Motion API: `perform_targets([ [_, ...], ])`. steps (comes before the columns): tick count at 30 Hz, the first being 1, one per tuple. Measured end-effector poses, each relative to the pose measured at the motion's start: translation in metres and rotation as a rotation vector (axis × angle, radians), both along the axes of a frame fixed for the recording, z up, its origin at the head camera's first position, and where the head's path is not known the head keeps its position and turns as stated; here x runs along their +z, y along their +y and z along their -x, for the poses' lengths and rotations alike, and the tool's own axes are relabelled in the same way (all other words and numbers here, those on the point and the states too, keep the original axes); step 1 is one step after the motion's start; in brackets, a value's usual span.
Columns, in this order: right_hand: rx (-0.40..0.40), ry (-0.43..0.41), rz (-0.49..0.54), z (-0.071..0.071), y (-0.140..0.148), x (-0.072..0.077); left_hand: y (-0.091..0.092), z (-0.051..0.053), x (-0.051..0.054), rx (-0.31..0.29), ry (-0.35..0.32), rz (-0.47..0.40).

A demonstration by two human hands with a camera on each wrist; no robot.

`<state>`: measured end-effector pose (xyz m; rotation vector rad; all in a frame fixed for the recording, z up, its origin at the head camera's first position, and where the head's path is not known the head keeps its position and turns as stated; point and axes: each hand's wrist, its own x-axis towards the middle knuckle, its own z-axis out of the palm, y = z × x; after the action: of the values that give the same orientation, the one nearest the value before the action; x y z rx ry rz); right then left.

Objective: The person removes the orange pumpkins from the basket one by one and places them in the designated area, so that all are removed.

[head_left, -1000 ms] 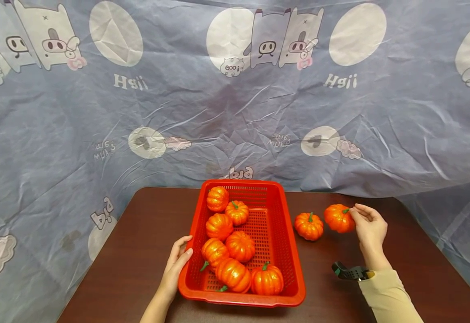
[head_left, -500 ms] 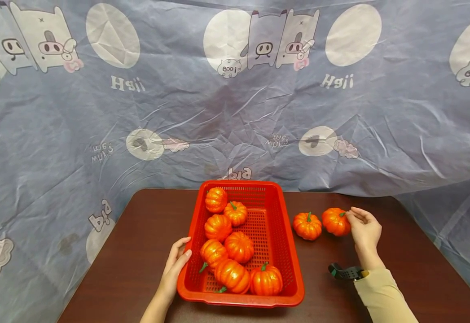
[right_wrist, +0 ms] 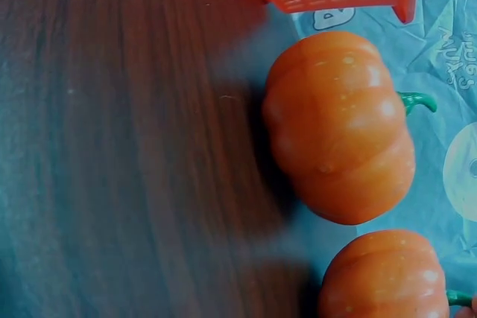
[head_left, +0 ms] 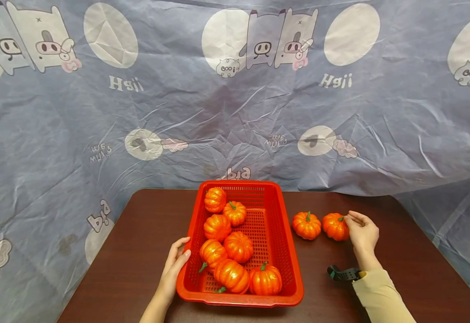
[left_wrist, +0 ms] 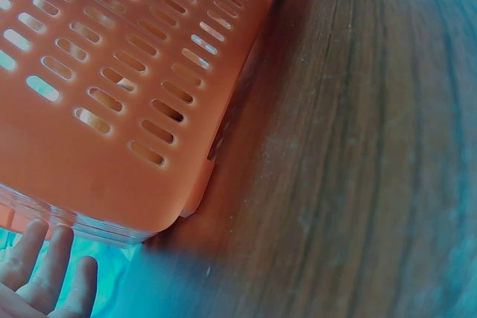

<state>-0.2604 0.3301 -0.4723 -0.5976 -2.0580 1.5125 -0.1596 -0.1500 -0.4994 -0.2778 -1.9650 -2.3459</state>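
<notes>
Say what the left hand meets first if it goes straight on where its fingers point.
Most likely the red basket: the left hand sits right at its left rim; exact contact is hard to judge.

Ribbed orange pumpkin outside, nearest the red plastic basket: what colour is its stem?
Green; the curved stem shows best in the right wrist view.

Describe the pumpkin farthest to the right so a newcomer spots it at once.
On the dark brown table, find the red basket full of gaps. Just outside its right side is the inner pumpkin; beyond that is the outer pumpkin, the one wanted. Unlike its neighbour, it has the right grip at its green stem.
</notes>
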Motion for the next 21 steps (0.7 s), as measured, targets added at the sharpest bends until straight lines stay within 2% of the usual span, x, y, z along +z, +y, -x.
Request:
perform_targets([
  [14, 0.001, -0.068, -0.051, -0.001, -0.001, 0.001, 0.0, 0.001, -0.002, -0.001, 0.009, 0.003],
  [21, -0.043, -0.049, -0.141, -0.006, -0.009, 0.008, -0.001, 0.001, -0.003, -0.003, 0.009, -0.005],
])
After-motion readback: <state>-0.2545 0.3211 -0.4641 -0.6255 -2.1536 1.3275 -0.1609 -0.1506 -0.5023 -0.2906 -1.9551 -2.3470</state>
